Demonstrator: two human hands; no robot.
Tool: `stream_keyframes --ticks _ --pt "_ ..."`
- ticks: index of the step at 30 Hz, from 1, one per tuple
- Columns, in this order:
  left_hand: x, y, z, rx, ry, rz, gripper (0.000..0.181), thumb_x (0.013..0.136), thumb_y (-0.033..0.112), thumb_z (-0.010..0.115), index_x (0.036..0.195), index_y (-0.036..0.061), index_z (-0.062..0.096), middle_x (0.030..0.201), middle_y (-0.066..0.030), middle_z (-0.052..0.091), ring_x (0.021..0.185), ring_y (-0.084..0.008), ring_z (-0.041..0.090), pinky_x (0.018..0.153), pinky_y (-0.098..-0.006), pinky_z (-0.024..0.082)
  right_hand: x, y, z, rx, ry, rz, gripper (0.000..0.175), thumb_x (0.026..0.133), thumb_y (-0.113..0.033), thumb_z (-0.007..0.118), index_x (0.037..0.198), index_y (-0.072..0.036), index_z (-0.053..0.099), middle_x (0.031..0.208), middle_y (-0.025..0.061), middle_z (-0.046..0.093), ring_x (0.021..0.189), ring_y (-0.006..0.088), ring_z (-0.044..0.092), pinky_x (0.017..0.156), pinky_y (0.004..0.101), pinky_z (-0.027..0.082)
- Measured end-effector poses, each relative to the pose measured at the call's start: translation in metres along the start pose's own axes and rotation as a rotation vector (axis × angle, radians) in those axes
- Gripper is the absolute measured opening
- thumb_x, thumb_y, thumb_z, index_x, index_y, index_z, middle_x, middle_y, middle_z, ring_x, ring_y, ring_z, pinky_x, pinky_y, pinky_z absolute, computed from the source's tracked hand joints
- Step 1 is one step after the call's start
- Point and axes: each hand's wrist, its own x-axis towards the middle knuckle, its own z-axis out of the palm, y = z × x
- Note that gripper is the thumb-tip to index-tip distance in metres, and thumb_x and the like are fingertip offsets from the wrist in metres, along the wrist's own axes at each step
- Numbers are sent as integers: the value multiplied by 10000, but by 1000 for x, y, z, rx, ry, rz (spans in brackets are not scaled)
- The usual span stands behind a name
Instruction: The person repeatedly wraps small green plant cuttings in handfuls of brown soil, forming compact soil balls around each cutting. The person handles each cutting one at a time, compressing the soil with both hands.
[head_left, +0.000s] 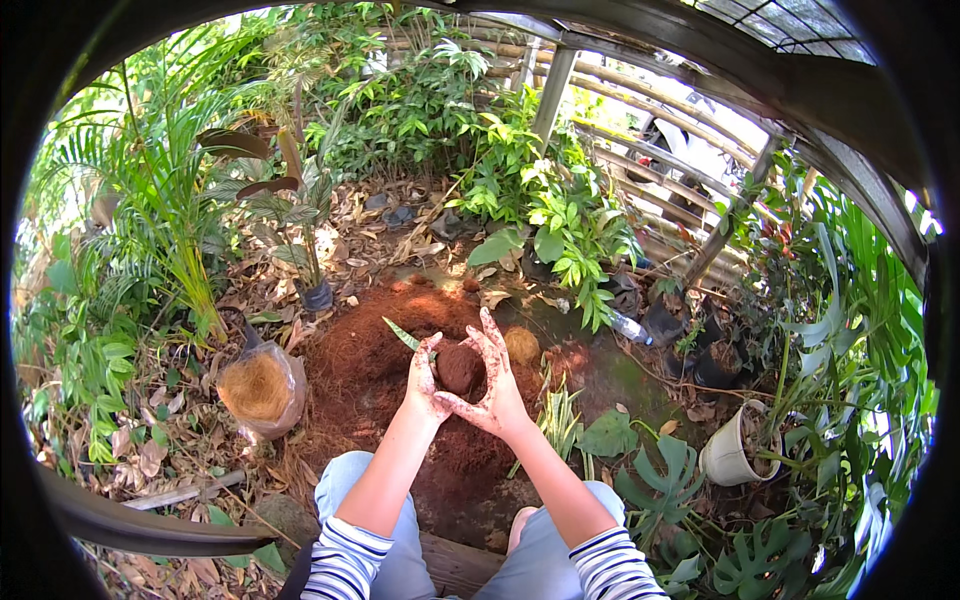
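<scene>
Between my two soil-smeared hands is a dark brown ball of moist coco peat or soil (460, 369). My left hand (424, 384) cups its left side, and my right hand (496, 386) curves around its right side with fingers raised. A pointed, variegated green leaf (400, 332) sticks out beyond the left fingers; its base is hidden. Under and around the hands spreads a heap of reddish-brown coco peat (352, 352). A tan ball of coconut fibre (522, 346) lies just past my right fingers. Several snake plant leaves (561, 416) lie to the right of my right wrist.
A clear plastic bag of coconut fibre (259, 386) stands at left. Right of the heap are a plastic bottle (630, 327), black plant bags (716, 364) and a tipped white pot (739, 446). Behind are a bagged plant (313, 295), shrubs and a bamboo fence (660, 154).
</scene>
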Motion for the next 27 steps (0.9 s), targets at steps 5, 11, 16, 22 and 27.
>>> stream_keyframes --ticks 5,11,16,22,27 --pt "2 1 -1 61 96 109 312 834 338 518 980 66 560 951 -111 610 878 -249 591 821 -397 481 2 2 1 27 1 8 666 649 -169 756 1221 -43 439 1302 175 417 1202 325 411 959 388 374" --pt "6 -2 -10 39 61 115 286 814 324 534 928 68 586 912 -104 628 849 -258 601 796 -404 487 -8 -1 11 16 5 126 666 672 -189 741 1244 -42 433 1273 173 447 1175 318 442 981 377 356" --pt "9 -3 -14 -105 -102 29 239 805 254 520 908 55 603 903 -101 641 821 -262 610 779 -393 492 -10 3 13 -300 75 -107 683 685 -335 712 1260 -86 441 1372 157 319 1279 337 280 1043 489 198" --pt "5 -23 -18 26 -27 28 236 848 285 481 855 75 589 820 -77 631 726 -203 615 667 -342 530 -15 10 6 -468 82 -394 447 740 -396 625 1099 -131 593 1231 105 493 1228 296 381 1032 533 212" --pt "2 -25 -20 72 68 -20 226 874 280 447 807 105 573 770 -43 616 674 -158 609 591 -292 540 -19 13 9 -353 104 -449 299 762 -238 623 970 -23 616 1039 123 610 1054 292 552 974 431 370"
